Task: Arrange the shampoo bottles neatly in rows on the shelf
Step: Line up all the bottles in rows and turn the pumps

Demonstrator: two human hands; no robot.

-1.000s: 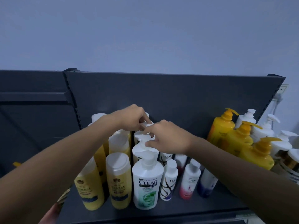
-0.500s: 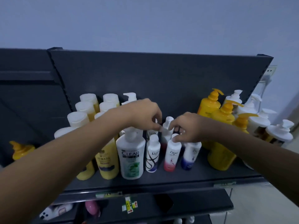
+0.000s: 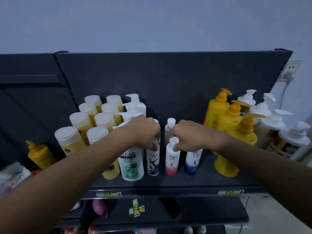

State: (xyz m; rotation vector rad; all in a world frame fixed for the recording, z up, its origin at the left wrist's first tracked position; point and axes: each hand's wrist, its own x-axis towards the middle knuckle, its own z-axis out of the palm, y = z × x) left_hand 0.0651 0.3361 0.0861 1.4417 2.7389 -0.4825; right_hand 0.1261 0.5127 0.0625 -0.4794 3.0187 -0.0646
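Rows of shampoo bottles stand on a dark grey shelf (image 3: 168, 183). My left hand (image 3: 143, 130) is closed over the cap of a small white Lux bottle (image 3: 152, 162) in the front row, beside a white Clear pump bottle (image 3: 131, 163). My right hand (image 3: 189, 135) pinches the cap of a small pink-bottomed Dove bottle (image 3: 171, 162); a blue-bottomed Dove bottle (image 3: 192, 162) stands just right of it, partly under my wrist. Another small white bottle (image 3: 170, 127) stands behind, between my hands.
Yellow flip-cap bottles (image 3: 99, 119) fill the left side in two rows. Yellow pump bottles (image 3: 234, 125) and white pump bottles (image 3: 270, 120) crowd the right. A lone yellow pump bottle (image 3: 39, 154) sits far left. A lower shelf (image 3: 202, 215) shows below.
My view has pulled back and tilted down, showing the whole shelf. Both hands moved down and forward from the back pump bottles to the caps of the small front-row bottles.
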